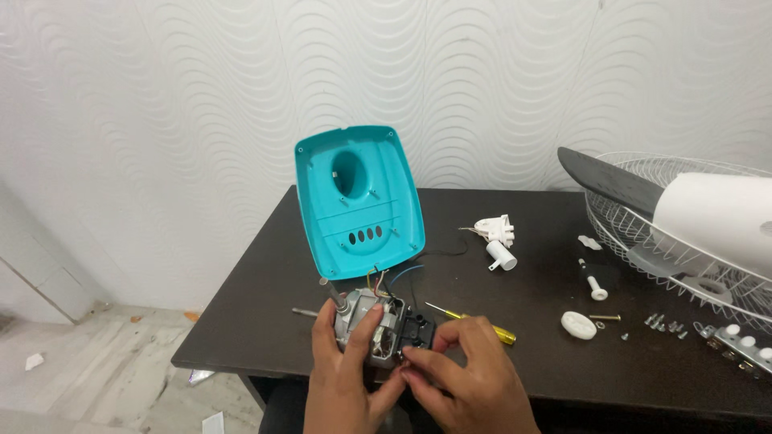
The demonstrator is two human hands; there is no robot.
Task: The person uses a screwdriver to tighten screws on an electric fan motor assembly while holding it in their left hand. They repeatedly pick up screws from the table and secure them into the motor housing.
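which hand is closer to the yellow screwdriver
Right. The right hand lies just below and left of the yellow screwdriver, its knuckles almost at the handle. The left hand is farther left, gripping the motor.

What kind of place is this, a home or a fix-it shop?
Probably a room at home used as a repair spot. A dark table stands against a wavy white wall, with a fan motor, teal cover, wire grille and loose screws spread about.
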